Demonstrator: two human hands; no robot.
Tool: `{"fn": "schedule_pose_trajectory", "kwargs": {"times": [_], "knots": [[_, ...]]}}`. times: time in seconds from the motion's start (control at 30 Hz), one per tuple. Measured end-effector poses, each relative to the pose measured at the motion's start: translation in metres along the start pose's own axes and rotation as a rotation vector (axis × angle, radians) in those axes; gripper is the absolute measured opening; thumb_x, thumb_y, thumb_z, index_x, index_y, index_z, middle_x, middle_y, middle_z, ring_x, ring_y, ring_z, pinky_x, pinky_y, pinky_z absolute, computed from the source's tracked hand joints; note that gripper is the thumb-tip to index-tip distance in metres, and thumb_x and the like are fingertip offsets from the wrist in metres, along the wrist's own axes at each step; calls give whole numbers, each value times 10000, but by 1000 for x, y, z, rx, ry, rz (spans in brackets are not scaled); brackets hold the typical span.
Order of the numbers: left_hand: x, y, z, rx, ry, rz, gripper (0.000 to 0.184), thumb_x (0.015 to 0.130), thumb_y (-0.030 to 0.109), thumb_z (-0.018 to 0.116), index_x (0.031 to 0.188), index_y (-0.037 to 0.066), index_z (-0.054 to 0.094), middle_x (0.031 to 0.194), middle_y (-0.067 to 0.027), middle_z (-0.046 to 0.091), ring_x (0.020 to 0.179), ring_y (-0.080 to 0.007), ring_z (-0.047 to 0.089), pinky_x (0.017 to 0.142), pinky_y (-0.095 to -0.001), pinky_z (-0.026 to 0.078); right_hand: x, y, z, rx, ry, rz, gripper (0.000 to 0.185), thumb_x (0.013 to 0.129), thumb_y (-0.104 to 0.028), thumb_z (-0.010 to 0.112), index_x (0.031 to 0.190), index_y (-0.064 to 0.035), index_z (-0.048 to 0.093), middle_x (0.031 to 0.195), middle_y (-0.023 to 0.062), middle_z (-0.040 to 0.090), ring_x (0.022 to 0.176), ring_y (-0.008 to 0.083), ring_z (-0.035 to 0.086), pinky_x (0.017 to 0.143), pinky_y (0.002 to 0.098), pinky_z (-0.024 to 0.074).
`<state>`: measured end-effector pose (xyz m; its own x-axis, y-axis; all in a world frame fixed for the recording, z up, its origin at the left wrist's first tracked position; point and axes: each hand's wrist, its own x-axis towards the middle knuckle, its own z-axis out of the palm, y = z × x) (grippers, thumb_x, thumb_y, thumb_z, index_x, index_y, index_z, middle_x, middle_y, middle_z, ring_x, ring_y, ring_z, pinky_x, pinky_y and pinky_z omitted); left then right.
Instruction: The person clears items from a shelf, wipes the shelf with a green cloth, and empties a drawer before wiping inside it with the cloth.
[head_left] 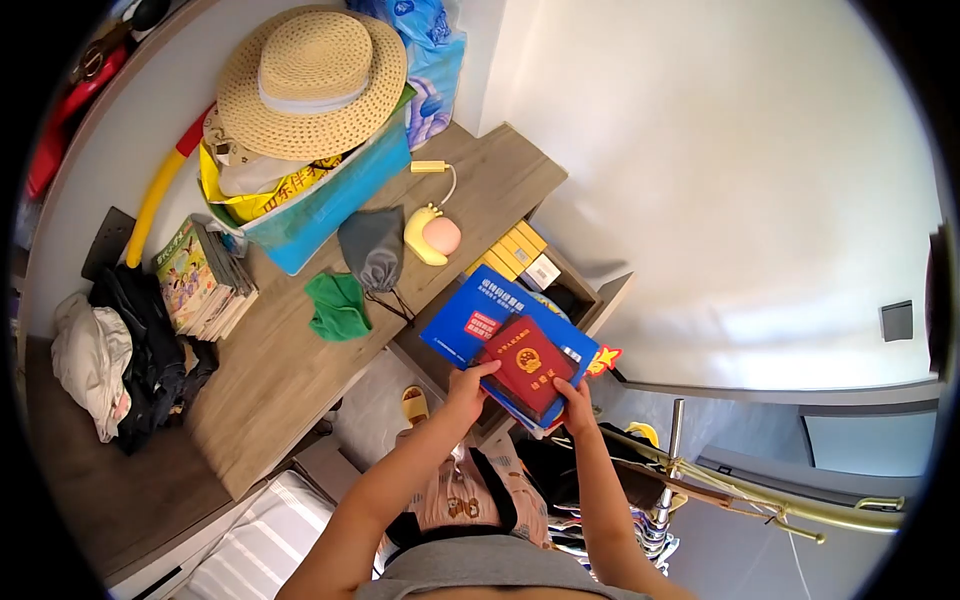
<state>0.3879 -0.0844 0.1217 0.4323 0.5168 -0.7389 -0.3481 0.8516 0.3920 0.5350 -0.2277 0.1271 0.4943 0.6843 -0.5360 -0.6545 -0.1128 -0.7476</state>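
Both hands hold a small stack over an open drawer (610, 300). On top lies a red booklet (528, 362) with a gold emblem, resting on a larger blue folder (480, 300) with white print. My left hand (470, 388) grips the stack's lower left edge, thumb on top. My right hand (575, 402) closes on the lower right corner, thumb beside the red booklet. The fingers beneath are hidden. Yellow boxes (508, 250) stand in the drawer behind the folder. An orange-red star shape (605, 360) sticks out at the folder's right.
On the wooden desk (290, 390) are a green cloth (338, 307), grey pouch (372, 245), snail-shaped lamp (430, 235), books (200, 280) and a blue bin (330, 205) under a straw hat (312, 75). Dark clothes (125, 350) lie left. A clothes rack (672, 460) stands right.
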Motion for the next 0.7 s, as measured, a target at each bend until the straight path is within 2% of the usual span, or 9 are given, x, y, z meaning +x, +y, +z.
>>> {"fn": "schedule_pose_trajectory", "kwargs": {"times": [0.1, 0.2, 0.3, 0.4, 0.43, 0.5, 0.7], "knots": [[-23, 16, 10, 19, -116, 75, 511, 678, -66, 714, 1141, 40, 524, 1071, -72, 602, 980, -221, 588, 837, -341, 481, -2, -13, 6, 47, -61, -19, 474, 797, -102, 659, 1230, -32, 479, 1171, 99, 577, 1070, 225, 555, 927, 359, 441], [-27, 43, 2, -34, -215, 262, 509, 680, -78, 709, 1138, 49, 529, 1065, -73, 604, 977, -220, 589, 846, -337, 478, 5, -21, 43, 4, -139, -52, 482, 800, -99, 652, 1245, -39, 477, 1178, 94, 576, 1082, 214, 547, 936, 349, 428], [-35, 78, -31, -81, -168, 347, 494, 691, -95, 698, 1131, 61, 538, 1065, -59, 613, 990, -201, 592, 859, -326, 474, 20, -9, 87, -75, -238, -56, 494, 809, -113, 666, 1257, -36, 472, 1183, 95, 577, 1070, 198, 553, 916, 322, 440], [-42, 108, -85, -170, -123, 463, 441, 708, -97, 686, 1095, 80, 570, 1063, -47, 622, 999, -192, 594, 858, -331, 478, 36, 17, 142, -199, -349, 42, 504, 828, -123, 657, 1278, -51, 441, 1190, 89, 567, 1059, 208, 566, 899, 357, 473], [-45, 114, -108, -205, -98, 499, 428, 715, -93, 682, 1090, 83, 575, 1060, -48, 623, 997, -193, 595, 858, -333, 479, 35, 25, 166, -256, -389, 4, 536, 826, -169, 689, 1282, -39, 440, 1163, 81, 584, 1015, 168, 572, 850, 295, 478], [-55, 125, -152, -287, -73, 536, 403, 748, -71, 660, 1105, 93, 573, 1076, -50, 618, 1008, -197, 592, 873, -346, 480, 40, 55, 208, -306, -496, -19, 563, 832, -181, 686, 1305, -45, 413, 1158, 77, 584, 1008, 159, 571, 848, 296, 478], [-74, 146, -255, -600, 250, 614, 396, 790, -20, 653, 1153, 98, 547, 1148, -59, 590, 1066, -209, 564, 929, -381, 465, 39, 115, 311, -594, -695, 154, 678, 842, -210, 675, 1394, -50, 315, 1226, 91, 536, 1081, 161, 526, 905, 314, 438]]}}
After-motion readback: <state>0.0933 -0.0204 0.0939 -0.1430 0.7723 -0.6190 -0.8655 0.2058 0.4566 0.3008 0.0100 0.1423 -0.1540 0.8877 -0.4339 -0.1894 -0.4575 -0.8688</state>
